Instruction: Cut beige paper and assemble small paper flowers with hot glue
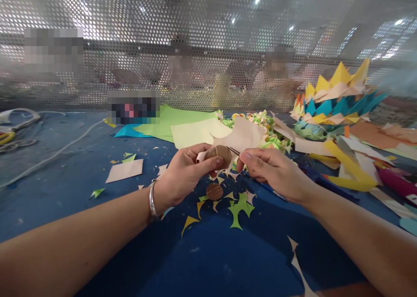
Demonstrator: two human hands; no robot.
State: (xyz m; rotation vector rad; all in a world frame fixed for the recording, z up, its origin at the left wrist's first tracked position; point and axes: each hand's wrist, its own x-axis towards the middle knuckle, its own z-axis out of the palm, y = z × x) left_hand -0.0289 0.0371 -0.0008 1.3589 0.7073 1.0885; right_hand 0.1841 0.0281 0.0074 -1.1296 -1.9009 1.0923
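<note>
My left hand (185, 173), with a silver bangle at its wrist, is closed around a brown round piece (222, 153). A curl of pale pink paper (202, 157) shows beside that piece, between thumb and fingers. My right hand (272, 171) pinches a thin dark tool (233, 151), whose tip points at the brown piece; its kind I cannot make out. Just below my hands, a wood-brown disc (214, 191) lies on the blue table (208, 262). Green paper scraps (241, 210) and yellow paper scraps (189, 223) surround the disc.
Light green sheets (159, 123) and a pale pink sheet (244, 134) lie behind my hands. Stacked zigzag paper crowns (342, 92) stand at the back right, near yellow strips (352, 166). Scissors (13, 140) and a white cord (55, 153) are at left. A perforated screen (208, 71) borders the table.
</note>
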